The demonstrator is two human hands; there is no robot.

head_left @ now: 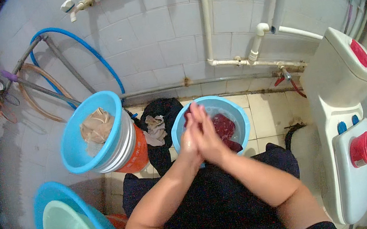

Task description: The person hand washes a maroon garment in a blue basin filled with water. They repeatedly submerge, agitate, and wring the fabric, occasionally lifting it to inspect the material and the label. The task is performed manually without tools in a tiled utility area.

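Note:
My left hand (188, 138) and my right hand (208, 140) meet palm against palm over a light blue basin (246, 129). The fingers of both are stretched out and point away from me, so I count both as open; no object shows between the palms. Sudsy water fills the basin, and a dark red cloth (224, 126) lies wet in it. More of the same dark red shows just left of my fingertips, partly hidden by my hands. The basin stands on the tiled floor in front of my dark-clothed knees.
Left of it are dark clothes (159, 109) with a beige cloth (155, 129). A blue basin (73, 163) holding beige cloth tops an orange-and-white bucket (135, 151). Nested basins (45, 193) with bottles stand nearer left. A toilet (334, 94) bearing a red tub (364, 148) is at right.

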